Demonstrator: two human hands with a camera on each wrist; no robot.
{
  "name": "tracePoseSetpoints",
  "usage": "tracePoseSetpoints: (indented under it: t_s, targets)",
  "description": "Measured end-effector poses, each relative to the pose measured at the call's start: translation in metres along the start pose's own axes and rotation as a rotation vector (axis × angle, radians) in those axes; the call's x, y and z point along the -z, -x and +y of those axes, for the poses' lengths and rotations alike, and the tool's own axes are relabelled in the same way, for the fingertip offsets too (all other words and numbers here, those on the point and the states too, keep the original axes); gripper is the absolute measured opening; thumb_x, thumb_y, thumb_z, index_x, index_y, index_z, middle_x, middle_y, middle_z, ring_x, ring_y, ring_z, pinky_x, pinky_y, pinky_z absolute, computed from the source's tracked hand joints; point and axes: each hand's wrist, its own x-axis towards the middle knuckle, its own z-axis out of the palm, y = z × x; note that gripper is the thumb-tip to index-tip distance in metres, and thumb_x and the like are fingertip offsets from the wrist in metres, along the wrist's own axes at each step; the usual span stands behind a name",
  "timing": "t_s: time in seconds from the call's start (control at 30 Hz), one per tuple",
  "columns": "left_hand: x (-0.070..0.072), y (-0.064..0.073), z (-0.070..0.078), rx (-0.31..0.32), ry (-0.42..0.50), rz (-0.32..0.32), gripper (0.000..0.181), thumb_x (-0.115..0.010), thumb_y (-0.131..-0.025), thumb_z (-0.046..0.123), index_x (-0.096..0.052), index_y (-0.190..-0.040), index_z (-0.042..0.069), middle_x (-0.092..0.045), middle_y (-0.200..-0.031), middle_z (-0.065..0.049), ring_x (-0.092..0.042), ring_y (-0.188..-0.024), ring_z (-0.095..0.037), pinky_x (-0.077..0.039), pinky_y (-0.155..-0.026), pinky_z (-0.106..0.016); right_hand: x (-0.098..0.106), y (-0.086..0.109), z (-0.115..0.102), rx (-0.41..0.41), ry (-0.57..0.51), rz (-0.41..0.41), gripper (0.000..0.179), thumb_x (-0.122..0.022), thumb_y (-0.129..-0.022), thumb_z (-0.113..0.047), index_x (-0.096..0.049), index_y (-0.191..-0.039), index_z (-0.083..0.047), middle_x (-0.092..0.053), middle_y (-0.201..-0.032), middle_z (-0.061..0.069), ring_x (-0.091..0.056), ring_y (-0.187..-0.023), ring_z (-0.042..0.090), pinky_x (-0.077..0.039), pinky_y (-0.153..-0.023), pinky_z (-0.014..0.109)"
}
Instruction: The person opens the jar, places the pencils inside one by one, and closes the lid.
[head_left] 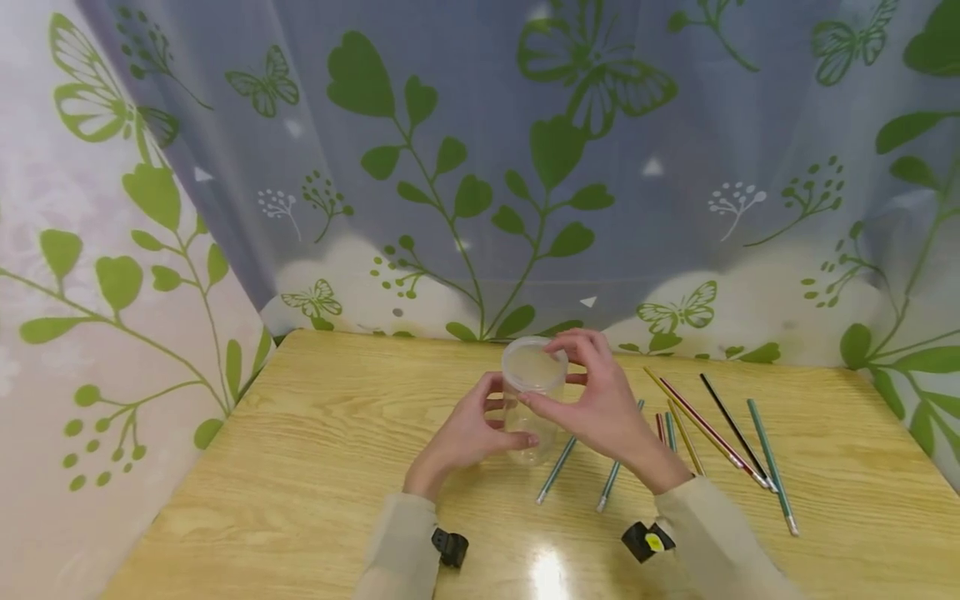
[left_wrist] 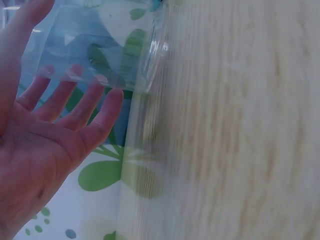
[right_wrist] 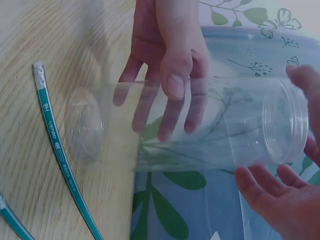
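A clear plastic jar (head_left: 529, 460) with a round translucent lid (head_left: 534, 367) stands at the table's middle, below the curtain. My left hand (head_left: 465, 427) holds the jar's body, thumb on the near side and fingers round the far side. In the right wrist view the left fingers show through the clear wall of the jar (right_wrist: 115, 157). My right hand (head_left: 600, 408) grips the lid end from the right, its thumb and fingers spread round the rim (right_wrist: 300, 125). No contents show inside the jar.
Teal pencils (head_left: 553, 478) lie beside the jar and under the right forearm. Farther right lie a black pencil (head_left: 731, 421), a dark red pencil (head_left: 693, 417), a yellow pencil (head_left: 686, 435) and another teal pencil (head_left: 772, 467). A leaf-patterned curtain (head_left: 450, 275) hangs along the table's (head_left: 300, 467) back edge.
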Motion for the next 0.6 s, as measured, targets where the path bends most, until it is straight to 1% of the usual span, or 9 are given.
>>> tracePoseSetpoints:
  t_s: [0.13,0.23,0.33,0.47,0.6]
  targets:
    - [-0.0016,-0.0031,0.0008,-0.003,-0.022,-0.015,0.078,-0.089,-0.08,0.033,-0.045,-0.144,0.034,-0.05,-0.144,0.005,-0.053,-0.136,-0.029,-0.048,-0.111,-0.049,-0.0031,-0.0019,0.0004,0.005,0.046,0.053,0.049,-0.091,-0.078,-0.02,-0.06,-0.114,-0.009,-0.05,-0.122,0.011,-0.058,-0.114,0.031,-0.062,-0.085,0.047]
    - [-0.0025,-0.0047,0.0007,0.002,-0.033,-0.024,0.077,-0.089,-0.08,0.034,-0.046,-0.143,0.039,-0.051,-0.142,0.008,-0.053,-0.136,-0.027,-0.048,-0.111,-0.048,-0.0035,-0.002,0.0011,0.016,0.053,0.066,0.045,-0.09,-0.079,-0.02,-0.061,-0.111,-0.009,-0.052,-0.12,0.011,-0.058,-0.111,0.029,-0.062,-0.084,0.046]
    - [-0.0023,-0.0055,0.0009,0.006,-0.034,-0.024,0.077,-0.089,-0.08,0.035,-0.045,-0.143,0.04,-0.05,-0.143,0.009,-0.053,-0.136,-0.026,-0.048,-0.111,-0.048,-0.0028,-0.0018,0.0027,0.041,0.035,0.06,0.043,-0.088,-0.08,-0.016,-0.062,-0.114,-0.009,-0.056,-0.122,0.01,-0.061,-0.112,0.029,-0.063,-0.083,0.045]
    - [-0.0021,-0.0062,0.0016,0.008,-0.031,-0.02,0.077,-0.089,-0.08,0.034,-0.045,-0.144,0.038,-0.05,-0.144,0.006,-0.054,-0.136,-0.028,-0.049,-0.11,-0.049,-0.0003,-0.001,0.0047,0.062,0.006,0.024,0.041,-0.081,-0.083,-0.009,-0.063,-0.121,-0.008,-0.059,-0.132,0.011,-0.063,-0.119,0.031,-0.062,-0.086,0.045]
    - [-0.0024,-0.0071,0.0011,0.014,-0.03,-0.023,0.076,-0.089,-0.081,0.033,-0.046,-0.143,0.038,-0.05,-0.144,0.006,-0.054,-0.136,-0.028,-0.049,-0.11,-0.049,0.0011,0.0002,0.0047,0.053,-0.002,0.003,0.041,-0.078,-0.085,-0.008,-0.064,-0.123,-0.008,-0.055,-0.144,0.014,-0.06,-0.126,0.035,-0.061,-0.089,0.047]
